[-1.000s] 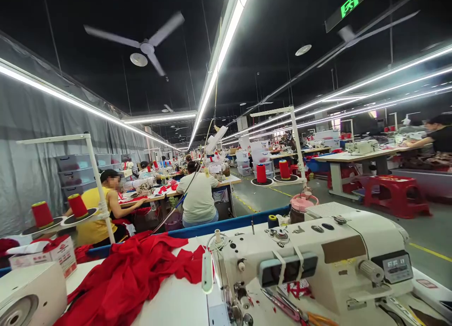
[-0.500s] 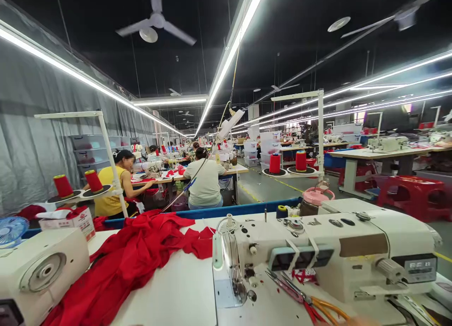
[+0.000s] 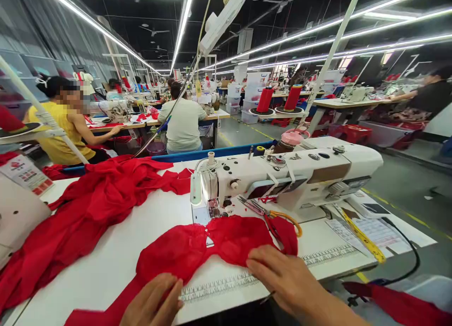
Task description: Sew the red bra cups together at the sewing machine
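Observation:
A red bra (image 3: 169, 253) with two joined cups lies spread on the white sewing table in front of the sewing machine (image 3: 303, 170). My left hand (image 3: 153, 300) pinches its lower left part near the band. Closed on the lower edge of the right cup is my right hand (image 3: 282, 276), fingers bent over the cloth. The bra's upper middle edge lies close to the needle area, and I cannot tell whether it is under the presser foot. Scissors with orange handles (image 3: 298, 226) lie behind the right cup, partly covered by it.
A heap of red fabric (image 3: 106, 199) covers the table's left. A printed ruler strip (image 3: 222, 288) runs along the front edge. Yellow tape measure (image 3: 363, 236) and papers lie at right. Co-workers sit ahead, one in a yellow top (image 3: 58, 121).
The view has tilted down and shifted right. Both my hands and the red bra are now in front of the machine; before, only a blurred bit of hand showed at the bottom edge.

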The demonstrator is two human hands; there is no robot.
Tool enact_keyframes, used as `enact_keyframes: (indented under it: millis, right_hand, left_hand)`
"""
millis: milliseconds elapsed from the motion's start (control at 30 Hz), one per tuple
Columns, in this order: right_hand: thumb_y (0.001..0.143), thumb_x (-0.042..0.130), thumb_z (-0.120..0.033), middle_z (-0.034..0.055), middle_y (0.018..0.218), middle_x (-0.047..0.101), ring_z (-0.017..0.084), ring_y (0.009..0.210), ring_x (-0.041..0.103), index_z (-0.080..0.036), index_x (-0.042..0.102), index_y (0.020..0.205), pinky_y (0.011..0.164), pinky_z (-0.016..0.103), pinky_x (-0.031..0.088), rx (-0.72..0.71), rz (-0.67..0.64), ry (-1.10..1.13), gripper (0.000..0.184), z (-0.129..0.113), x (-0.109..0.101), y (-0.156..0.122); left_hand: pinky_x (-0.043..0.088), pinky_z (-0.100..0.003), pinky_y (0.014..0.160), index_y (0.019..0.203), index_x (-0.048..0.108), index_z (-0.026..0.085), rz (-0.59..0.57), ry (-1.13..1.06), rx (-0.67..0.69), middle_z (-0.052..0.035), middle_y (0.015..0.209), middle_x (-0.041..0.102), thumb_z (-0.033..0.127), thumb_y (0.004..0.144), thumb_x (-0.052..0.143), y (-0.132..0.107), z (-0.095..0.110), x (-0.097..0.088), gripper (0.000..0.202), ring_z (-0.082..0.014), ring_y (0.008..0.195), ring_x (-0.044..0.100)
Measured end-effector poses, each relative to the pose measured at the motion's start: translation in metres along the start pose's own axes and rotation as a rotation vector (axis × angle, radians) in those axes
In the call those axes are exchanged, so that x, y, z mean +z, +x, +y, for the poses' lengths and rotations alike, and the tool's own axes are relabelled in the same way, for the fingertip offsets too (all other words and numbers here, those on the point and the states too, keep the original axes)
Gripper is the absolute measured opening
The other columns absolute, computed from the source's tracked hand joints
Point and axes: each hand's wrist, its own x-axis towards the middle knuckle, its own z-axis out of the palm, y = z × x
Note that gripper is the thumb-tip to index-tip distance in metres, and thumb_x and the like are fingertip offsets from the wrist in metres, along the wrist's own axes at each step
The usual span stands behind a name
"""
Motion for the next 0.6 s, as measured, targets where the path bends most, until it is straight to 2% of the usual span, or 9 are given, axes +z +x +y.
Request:
enact_keyframes:
  millis: [100, 167, 200, 267, 333, 467, 600]
  right_hand:
    - [0.098, 0.037, -0.006, 0.0096, 0.116, 0.07, 0.022, 0.107, 0.064, -0.019, 0.06, 0.122, 0.074, 0.03, 0.055, -0.076, -0.005, 0.123, 0.035, -0.005, 0.018, 0.037]
    - [0.098, 0.042, -0.007, 0.0067, 0.117, 0.071, 0.021, 0.106, 0.065, -0.02, 0.063, 0.117, 0.07, 0.028, 0.055, -0.064, -0.034, 0.166, 0.031, -0.002, 0.031, 0.059]
    - [0.098, 0.045, -0.009, 0.0064, 0.117, 0.072, 0.021, 0.105, 0.066, -0.02, 0.064, 0.115, 0.069, 0.028, 0.056, -0.042, -0.042, 0.173, 0.027, 0.0, 0.038, 0.065]
    - [0.098, 0.054, -0.017, 0.0075, 0.12, 0.072, 0.023, 0.107, 0.066, -0.019, 0.065, 0.115, 0.07, 0.029, 0.058, 0.024, -0.052, 0.174, 0.02, 0.003, 0.048, 0.068]
    - [0.097, 0.06, -0.023, 0.0094, 0.124, 0.07, 0.024, 0.112, 0.065, -0.019, 0.064, 0.12, 0.073, 0.03, 0.06, 0.102, -0.055, 0.184, 0.024, 0.002, 0.053, 0.061]
    - [0.097, 0.06, -0.023, 0.0102, 0.132, 0.067, 0.026, 0.119, 0.062, -0.021, 0.063, 0.126, 0.079, 0.032, 0.061, 0.184, -0.094, 0.23, 0.03, -0.007, 0.046, 0.047]
    - [0.1, 0.049, -0.014, 0.0068, 0.121, 0.071, 0.021, 0.112, 0.064, -0.021, 0.066, 0.116, 0.087, 0.031, 0.058, 0.109, -0.005, 0.33, 0.025, -0.004, 0.04, 0.06]
  left_hand:
    - [0.059, -0.031, 0.097, 0.132, 0.059, 0.019, 0.061, -0.246, -0.021, -0.0119, 0.115, 0.072, 0.007, 0.098, 0.047, 0.04, 0.006, 0.016, 0.038, -0.0208, 0.113, 0.069]
    - [0.058, -0.033, 0.1, 0.128, 0.061, 0.019, 0.052, -0.304, -0.048, -0.0125, 0.121, 0.07, 0.006, 0.099, 0.043, 0.063, 0.007, 0.031, 0.036, -0.021, 0.118, 0.067]
    - [0.058, -0.038, 0.101, 0.127, 0.062, 0.02, 0.027, -0.282, -0.068, -0.0127, 0.124, 0.069, 0.009, 0.1, 0.044, 0.069, 0.006, 0.039, 0.034, -0.0233, 0.121, 0.066]
    - [0.057, -0.051, 0.1, 0.13, 0.062, 0.024, -0.042, -0.206, -0.082, -0.0129, 0.132, 0.067, 0.017, 0.101, 0.046, 0.069, 0.003, 0.052, 0.033, -0.0303, 0.127, 0.063]
    - [0.056, -0.056, 0.098, 0.134, 0.061, 0.028, -0.105, -0.164, -0.05, -0.0129, 0.138, 0.064, 0.022, 0.101, 0.049, 0.058, -0.003, 0.057, 0.036, -0.0347, 0.131, 0.059]
    - [0.054, -0.05, 0.103, 0.136, 0.06, 0.031, -0.168, -0.21, -0.034, -0.0123, 0.144, 0.059, 0.023, 0.1, 0.053, 0.046, -0.007, 0.044, 0.037, -0.0331, 0.136, 0.054]
    - [0.055, -0.032, 0.104, 0.131, 0.059, 0.024, -0.09, -0.38, -0.158, -0.0105, 0.133, 0.065, 0.019, 0.103, 0.047, 0.071, -0.002, 0.036, 0.031, -0.0224, 0.129, 0.06]
